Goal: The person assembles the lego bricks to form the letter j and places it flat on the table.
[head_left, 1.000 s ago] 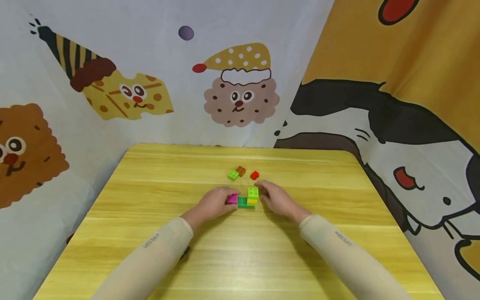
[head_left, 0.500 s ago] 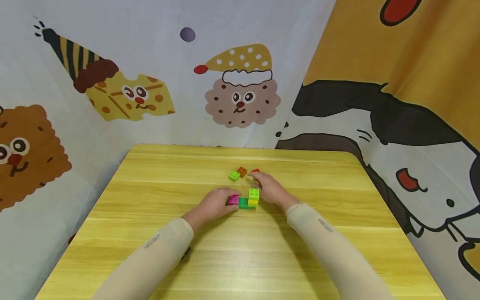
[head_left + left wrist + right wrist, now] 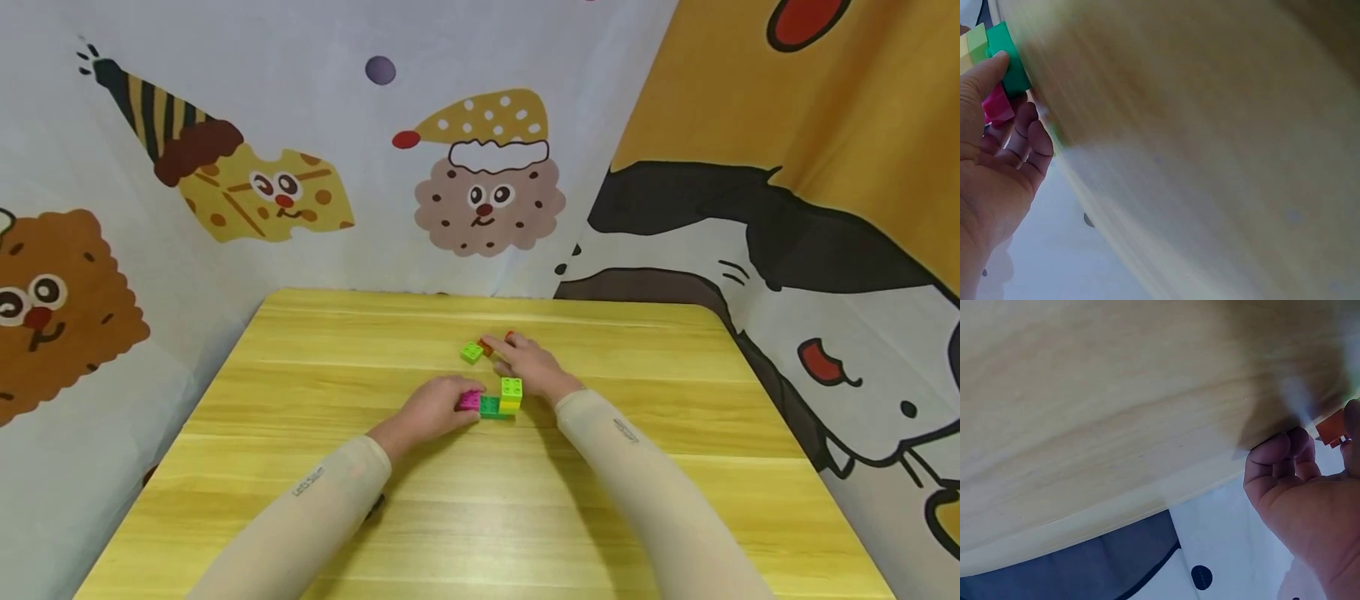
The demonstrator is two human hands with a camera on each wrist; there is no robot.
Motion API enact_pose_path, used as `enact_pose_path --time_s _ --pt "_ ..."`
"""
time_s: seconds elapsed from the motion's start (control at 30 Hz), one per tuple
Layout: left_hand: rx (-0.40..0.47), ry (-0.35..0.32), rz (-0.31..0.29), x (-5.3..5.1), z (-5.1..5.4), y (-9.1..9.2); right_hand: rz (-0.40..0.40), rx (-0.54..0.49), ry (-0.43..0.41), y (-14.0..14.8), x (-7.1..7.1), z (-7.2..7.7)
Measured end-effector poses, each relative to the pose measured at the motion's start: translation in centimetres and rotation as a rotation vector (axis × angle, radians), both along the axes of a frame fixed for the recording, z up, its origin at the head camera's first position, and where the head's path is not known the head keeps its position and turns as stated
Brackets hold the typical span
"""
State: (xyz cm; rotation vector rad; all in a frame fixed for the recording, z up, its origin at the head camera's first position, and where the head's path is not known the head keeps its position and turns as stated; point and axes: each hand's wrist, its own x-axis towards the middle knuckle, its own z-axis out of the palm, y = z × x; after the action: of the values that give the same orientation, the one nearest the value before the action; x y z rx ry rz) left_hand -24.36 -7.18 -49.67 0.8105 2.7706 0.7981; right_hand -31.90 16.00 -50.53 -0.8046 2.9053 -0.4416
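My left hand point(image 3: 431, 410) grips the left end of a small building-brick assembly on the table, with thumb and fingers about its pink brick point(image 3: 470, 401). Beside the pink brick, a green base brick point(image 3: 490, 406) carries a yellow brick point(image 3: 509, 407) topped by a lime brick point(image 3: 512, 388). In the left wrist view, the thumb tip lies against the green brick point(image 3: 1013, 65). My right hand point(image 3: 531, 367) reaches past the assembly, its index finger over a brown brick point(image 3: 1332, 428) and thumb beside it. Whether it pinches that brick is unclear.
A loose lime brick point(image 3: 472, 352) lies left of the brown one. The right fingers mostly cover a red brick point(image 3: 510, 334). A small dark object point(image 3: 376, 506) shows beside the left forearm. Printed cloth point(image 3: 322, 258) hangs behind the wooden table point(image 3: 585, 517).
My right hand has moved from beside the assembly, forward and left past the red brick to the brown brick. The left hand keeps its hold on the pink brick.
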Motion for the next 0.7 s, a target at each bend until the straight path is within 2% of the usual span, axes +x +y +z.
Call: enact_pose_path --time_s 0.13,0.33,0.53,0.7 --pt "-0.009 0.006 0.001 -0.01 -0.14 -0.03 -0.012 0.02 -0.008 -0.28 -0.07 0.27" --pt "-0.005 0.008 -0.003 -0.08 -0.14 -0.05 -0.101 0.009 -0.06 -0.57 -0.22 0.42" --pt "-0.011 0.02 -0.005 -0.05 0.07 -0.11 -0.139 -0.084 -0.014 -0.61 -0.06 0.41" --pt "-0.009 0.025 -0.012 -0.07 -0.04 -0.06 -0.165 -0.112 0.016 -0.44 0.5 0.56"
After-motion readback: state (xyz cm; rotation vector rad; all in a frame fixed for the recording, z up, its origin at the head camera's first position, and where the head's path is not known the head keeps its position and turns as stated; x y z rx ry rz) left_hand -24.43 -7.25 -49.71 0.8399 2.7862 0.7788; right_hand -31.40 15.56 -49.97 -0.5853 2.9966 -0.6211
